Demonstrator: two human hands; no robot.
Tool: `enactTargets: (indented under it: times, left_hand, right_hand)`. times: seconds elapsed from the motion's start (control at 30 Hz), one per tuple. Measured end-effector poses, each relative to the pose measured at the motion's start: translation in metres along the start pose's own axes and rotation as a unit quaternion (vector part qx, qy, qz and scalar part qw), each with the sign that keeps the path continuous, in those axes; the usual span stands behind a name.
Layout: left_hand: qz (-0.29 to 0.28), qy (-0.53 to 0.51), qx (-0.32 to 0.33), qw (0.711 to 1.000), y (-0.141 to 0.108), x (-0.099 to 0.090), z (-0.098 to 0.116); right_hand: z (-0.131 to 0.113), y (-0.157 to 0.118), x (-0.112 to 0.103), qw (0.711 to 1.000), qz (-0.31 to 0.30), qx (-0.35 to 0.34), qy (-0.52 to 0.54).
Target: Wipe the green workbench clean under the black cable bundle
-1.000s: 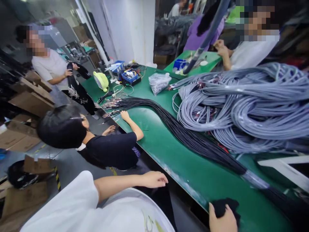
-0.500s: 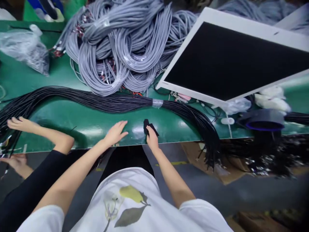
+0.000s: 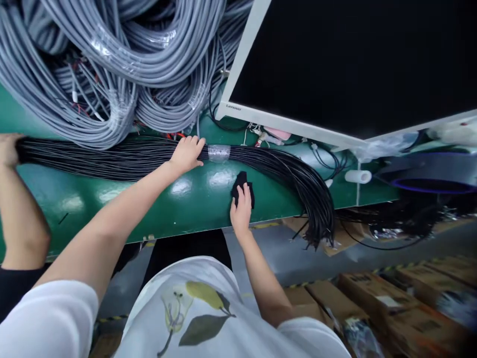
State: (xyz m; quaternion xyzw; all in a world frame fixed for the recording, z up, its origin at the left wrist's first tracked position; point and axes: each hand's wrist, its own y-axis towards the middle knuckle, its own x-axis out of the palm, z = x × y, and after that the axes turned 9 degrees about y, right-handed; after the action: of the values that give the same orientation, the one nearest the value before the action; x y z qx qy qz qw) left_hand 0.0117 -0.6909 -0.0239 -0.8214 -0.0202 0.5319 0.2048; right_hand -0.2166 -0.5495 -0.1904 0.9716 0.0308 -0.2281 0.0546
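A long bundle of black cables (image 3: 93, 158) runs across the green table, wrapped with clear tape (image 3: 219, 153) near its middle. My left hand (image 3: 187, 153) is closed over the bundle just left of the tape. The bundle's right end bends down over the table's front edge. My right hand (image 3: 241, 206) lies palm down on a crumpled black cloth (image 3: 242, 180), its fingers somewhat apart. At the far left, another person's hand (image 3: 8, 149) grips the same bundle.
Coiled grey cables (image 3: 122, 64) are heaped at the back left. A white-framed monitor (image 3: 335, 69) stands at the back right, with a small white roll (image 3: 358, 176) in front. Cardboard boxes (image 3: 395, 308) sit on the floor at right.
My left hand has moved up onto the black bundle. My right hand has spread out over the cloth it was pinching. The other person's hand now grips the bundle. The view has shifted closer.
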Motion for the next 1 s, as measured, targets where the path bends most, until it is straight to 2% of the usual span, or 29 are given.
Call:
enactTargets:
  times: [0.1,0.17,0.23,0.3,0.37,0.43,0.5,0.57,0.63,0.7,0.73,0.77,0.83,0.87,0.93,1.0]
  left_hand:
    - [-0.019,0.016,0.030,0.999,0.005,-0.009,-0.004]
    - [-0.006,0.024,0.042,0.999,0.003,-0.018,-0.005]
    - [0.039,0.030,0.047,0.998,-0.005,-0.030,-0.004]
    - [0.102,0.037,0.063,0.992,-0.021,-0.043,0.002]
    - [0.167,0.045,0.093,0.981,-0.040,-0.057,0.013]
    - [0.235,0.054,0.130,0.962,-0.060,-0.068,0.027]
    - [0.295,0.071,0.167,0.938,-0.077,-0.073,0.043]
    - [0.326,0.090,0.193,0.921,-0.087,-0.072,0.059]
    - [0.326,0.092,0.215,0.916,-0.092,-0.067,0.074]
    - [0.322,0.073,0.231,0.915,-0.094,-0.061,0.086]
    - [0.322,0.061,0.236,0.915,-0.094,-0.059,0.091]
    - [0.326,0.051,0.238,0.913,-0.094,-0.058,0.095]
    - [0.349,0.030,0.237,0.906,-0.095,-0.058,0.100]
    - [0.357,0.021,0.238,0.903,-0.095,-0.059,0.102]
    - [0.355,0.010,0.239,0.904,-0.098,-0.063,0.103]
    - [0.337,0.011,0.232,0.913,-0.105,-0.067,0.103]
  right_hand:
    - [-0.004,0.027,0.004,0.999,0.000,0.032,-0.018]
    - [-0.011,0.053,0.013,0.998,-0.027,0.042,-0.025]
    - [-0.019,0.087,0.025,0.997,-0.064,0.034,-0.017]
    - [-0.028,0.124,0.037,0.997,-0.070,0.022,0.001]
    - [-0.037,0.158,0.047,0.999,-0.036,0.024,0.013]
    - [-0.048,0.179,0.058,1.000,-0.013,0.021,0.010]
    - [-0.060,0.178,0.067,0.998,-0.052,-0.028,0.005]
    - [-0.070,0.157,0.074,0.982,-0.141,-0.122,0.008]
    - [-0.071,0.129,0.075,0.949,-0.233,-0.212,0.020]
    - [-0.064,0.110,0.068,0.928,-0.270,-0.253,0.036]
    - [-0.059,0.107,0.063,0.935,-0.252,-0.248,0.044]
    - [-0.054,0.109,0.059,0.951,-0.206,-0.225,0.050]
    - [-0.048,0.122,0.057,0.985,-0.078,-0.146,0.051]
    - [-0.049,0.128,0.060,0.993,-0.030,-0.107,0.045]
    - [-0.057,0.131,0.076,0.998,-0.006,-0.061,0.032]
    - [-0.069,0.114,0.097,0.996,-0.047,-0.065,0.037]
